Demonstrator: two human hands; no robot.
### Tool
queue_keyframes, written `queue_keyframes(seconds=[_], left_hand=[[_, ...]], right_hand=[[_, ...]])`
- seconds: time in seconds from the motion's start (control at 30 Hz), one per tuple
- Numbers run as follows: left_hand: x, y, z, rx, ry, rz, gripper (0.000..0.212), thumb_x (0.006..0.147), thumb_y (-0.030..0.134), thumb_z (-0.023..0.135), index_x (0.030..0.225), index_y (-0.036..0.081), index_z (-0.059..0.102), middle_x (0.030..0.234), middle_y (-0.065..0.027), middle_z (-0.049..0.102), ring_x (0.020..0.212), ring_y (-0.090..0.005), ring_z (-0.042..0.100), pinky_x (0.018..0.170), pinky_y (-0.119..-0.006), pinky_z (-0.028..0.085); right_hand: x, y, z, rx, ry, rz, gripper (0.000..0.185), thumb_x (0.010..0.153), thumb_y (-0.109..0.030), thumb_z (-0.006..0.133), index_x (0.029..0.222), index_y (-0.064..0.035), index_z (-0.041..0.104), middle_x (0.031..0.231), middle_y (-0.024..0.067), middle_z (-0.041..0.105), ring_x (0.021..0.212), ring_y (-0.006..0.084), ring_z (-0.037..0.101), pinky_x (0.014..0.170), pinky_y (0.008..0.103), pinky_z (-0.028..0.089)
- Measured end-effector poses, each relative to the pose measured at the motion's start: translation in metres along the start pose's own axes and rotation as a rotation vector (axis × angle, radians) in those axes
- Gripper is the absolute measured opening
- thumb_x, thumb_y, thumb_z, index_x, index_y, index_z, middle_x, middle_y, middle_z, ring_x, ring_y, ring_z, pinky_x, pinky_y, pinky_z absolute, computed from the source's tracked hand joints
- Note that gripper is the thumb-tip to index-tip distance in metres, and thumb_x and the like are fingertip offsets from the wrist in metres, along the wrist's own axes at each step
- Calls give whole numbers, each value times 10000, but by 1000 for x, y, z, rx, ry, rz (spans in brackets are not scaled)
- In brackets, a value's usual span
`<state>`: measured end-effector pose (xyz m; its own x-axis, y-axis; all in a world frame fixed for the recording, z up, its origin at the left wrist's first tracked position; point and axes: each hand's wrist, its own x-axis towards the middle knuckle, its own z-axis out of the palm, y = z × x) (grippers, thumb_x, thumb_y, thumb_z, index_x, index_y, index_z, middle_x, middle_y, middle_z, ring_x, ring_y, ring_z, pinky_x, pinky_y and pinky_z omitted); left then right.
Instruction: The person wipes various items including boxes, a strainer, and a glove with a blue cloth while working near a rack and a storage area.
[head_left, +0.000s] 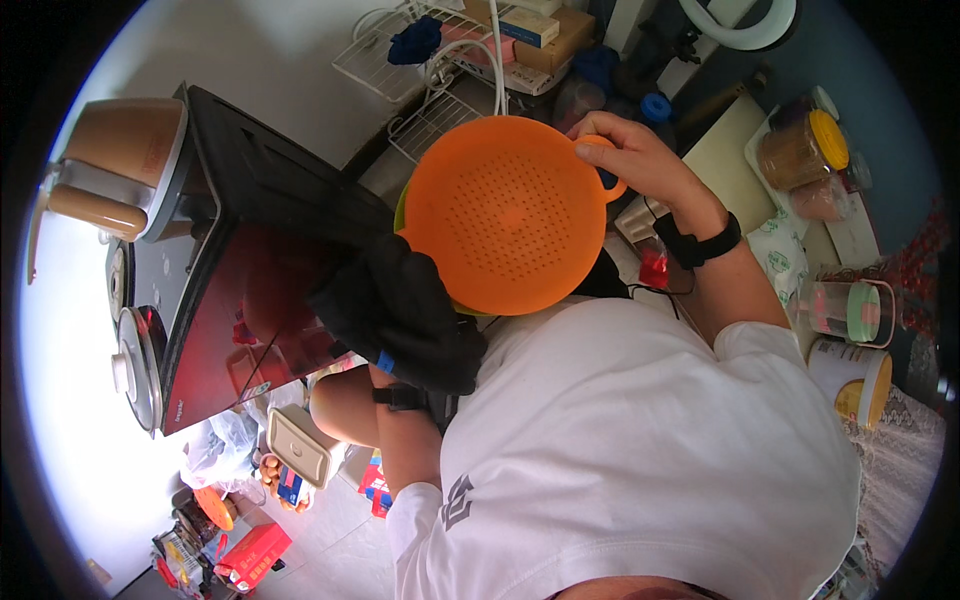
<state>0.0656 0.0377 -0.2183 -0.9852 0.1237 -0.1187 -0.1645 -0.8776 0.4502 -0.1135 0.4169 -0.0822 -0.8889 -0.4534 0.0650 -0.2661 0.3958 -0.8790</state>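
Observation:
An orange plastic colander (510, 217) with a perforated base is tilted in front of me. My right hand (611, 146) grips its loop handle at the right, thumb on top. Behind the colander, the yellow-green edge (400, 210) of another item peeks out. My left forearm, with a black wristband (399, 396), runs up to a bunched black cloth (405, 315) beside the colander's lower left. That cloth covers my left hand, so its fingers and anything in them are hidden.
At the left stands a black and dark red cabinet (240, 300), bearing a pot with a glass lid (137, 371) and a brown pan (124, 150). White wire racks (431, 124) are beyond. Jars (799, 150) line the right side. A lidded beige box (300, 446) and a red box (253, 555) are lower left.

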Motion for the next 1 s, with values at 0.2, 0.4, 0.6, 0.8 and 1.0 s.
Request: queue_keyframes(seconds=[0.2,0.4,0.6,0.8,1.0], left_hand=[[-3,1,-31,68,-69,26,551,1008,428,447,1418,60,432,1411,-87,504,1236,-247,508,1067,-368,409],[0,8,9,147,35,104,513,939,296,513,1383,42,481,1323,-101,565,1167,-237,554,1023,-331,441],[1,40,54,335,231,188,501,870,164,580,1349,25,531,1236,-116,626,1097,-227,600,979,-295,474],[-92,96,111,506,550,299,505,775,82,648,1272,4,593,1127,-91,656,1014,-181,630,891,-274,507],[-170,111,215,920,763,1453,327,808,-15,668,1131,-7,613,1069,-94,659,963,-163,618,901,-285,474]], right_hand=[[-9,-6,25,69,-111,343,523,903,-251,661,1353,-64,472,1121,80,608,1023,147,594,775,281,524],[-8,21,16,549,-252,511,484,889,-171,653,1328,-30,505,1112,60,613,1018,147,611,832,285,532],[-17,-2,21,591,-167,331,427,875,-97,667,1276,-7,551,1105,61,627,1020,156,607,910,306,489],[-4,-46,33,522,-271,197,432,875,-117,668,1275,8,562,1125,70,626,1020,153,598,909,300,476],[22,-119,104,537,-516,150,406,876,-123,668,1244,18,573,1098,64,629,988,139,602,888,288,477]])
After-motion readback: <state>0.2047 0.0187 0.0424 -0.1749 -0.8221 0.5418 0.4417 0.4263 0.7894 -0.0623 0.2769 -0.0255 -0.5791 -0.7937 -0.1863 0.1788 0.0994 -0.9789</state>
